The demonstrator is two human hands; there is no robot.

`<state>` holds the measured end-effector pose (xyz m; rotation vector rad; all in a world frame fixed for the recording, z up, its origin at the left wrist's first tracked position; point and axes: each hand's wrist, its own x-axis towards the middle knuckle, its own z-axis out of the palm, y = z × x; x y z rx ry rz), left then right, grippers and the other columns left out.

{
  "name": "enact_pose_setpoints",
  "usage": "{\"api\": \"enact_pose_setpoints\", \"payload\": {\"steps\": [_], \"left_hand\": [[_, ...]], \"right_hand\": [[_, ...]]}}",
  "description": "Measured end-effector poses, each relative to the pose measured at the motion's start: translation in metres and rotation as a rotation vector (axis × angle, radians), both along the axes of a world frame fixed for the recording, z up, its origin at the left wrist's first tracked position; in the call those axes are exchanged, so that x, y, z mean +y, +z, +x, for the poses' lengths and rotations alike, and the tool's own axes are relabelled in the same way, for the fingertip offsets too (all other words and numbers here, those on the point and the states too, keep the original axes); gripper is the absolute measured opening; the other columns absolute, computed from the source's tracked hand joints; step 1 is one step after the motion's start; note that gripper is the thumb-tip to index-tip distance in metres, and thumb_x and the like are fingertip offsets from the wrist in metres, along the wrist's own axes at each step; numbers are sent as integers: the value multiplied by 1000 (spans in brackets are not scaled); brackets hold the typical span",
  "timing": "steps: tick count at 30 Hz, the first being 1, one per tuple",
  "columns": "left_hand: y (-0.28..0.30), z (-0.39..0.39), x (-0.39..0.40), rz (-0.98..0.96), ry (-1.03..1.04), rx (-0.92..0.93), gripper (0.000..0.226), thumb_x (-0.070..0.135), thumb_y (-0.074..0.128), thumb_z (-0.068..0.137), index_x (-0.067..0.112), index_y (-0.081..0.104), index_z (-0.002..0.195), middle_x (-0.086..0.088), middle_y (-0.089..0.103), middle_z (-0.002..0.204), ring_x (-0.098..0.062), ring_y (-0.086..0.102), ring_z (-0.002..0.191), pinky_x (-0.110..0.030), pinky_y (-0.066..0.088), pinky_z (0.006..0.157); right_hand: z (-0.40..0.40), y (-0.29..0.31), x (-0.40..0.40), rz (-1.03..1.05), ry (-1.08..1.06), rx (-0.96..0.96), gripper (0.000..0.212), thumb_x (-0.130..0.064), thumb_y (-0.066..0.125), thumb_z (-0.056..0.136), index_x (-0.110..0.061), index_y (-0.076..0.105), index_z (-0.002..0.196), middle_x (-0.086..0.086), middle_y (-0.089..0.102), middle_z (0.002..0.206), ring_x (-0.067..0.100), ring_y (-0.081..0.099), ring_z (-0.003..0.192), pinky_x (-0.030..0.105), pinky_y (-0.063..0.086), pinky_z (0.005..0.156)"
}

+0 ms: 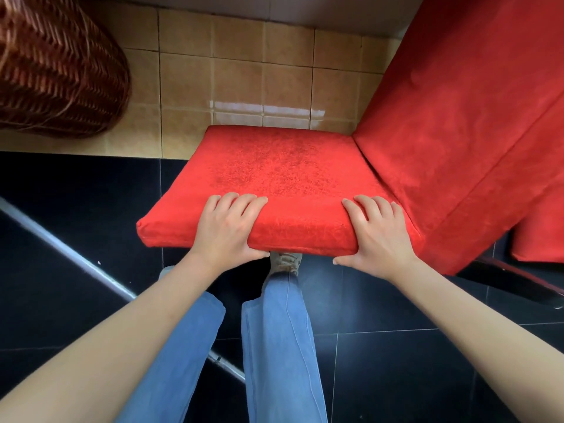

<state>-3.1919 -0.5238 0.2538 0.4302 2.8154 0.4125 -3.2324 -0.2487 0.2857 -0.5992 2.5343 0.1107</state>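
While held by near edge, cushion (274,172) level

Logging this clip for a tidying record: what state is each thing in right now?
Seat cushion: held above the floor, roughly level.
Left hand: grips its near edge, fingers on top, thumb beneath.
Right hand: grips the same edge likewise.
Large red cushion: tilted, beside the seat cushion's right side.
Wicker basket: upper left, by the tiled wall.
Metal bar: lies slanted on the dark floor.
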Motion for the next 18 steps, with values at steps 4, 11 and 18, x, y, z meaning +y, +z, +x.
{"api": "enact_pose_setpoints", "payload": {"steps": [4,11,18], "left_hand": [[1,-2,-1,8,-24,19,81,69,59,58,8,68,110,-5,69,100,-29,64,82,-39,46,67],[-1,-12,-11,-20,-84,47,75,67,72,53,10,70,102,-3,69,86,-27,61,70,-36,41,64],[14,-21,-23,-21,-119,-86,85,65,82,44,9,68,106,-6,68,86,-28,61,74,-38,42,67]], "right_hand": [[2,-3,-3,4,50,43,98,-55,87,35,5,65,110,23,66,102,40,64,82,51,53,73],[2,-10,-4,-48,57,135,81,-51,82,39,6,64,94,20,64,80,36,61,63,42,52,58],[10,1,-17,-102,-10,141,74,-44,88,39,7,63,86,20,58,68,36,57,59,43,52,57]]}}
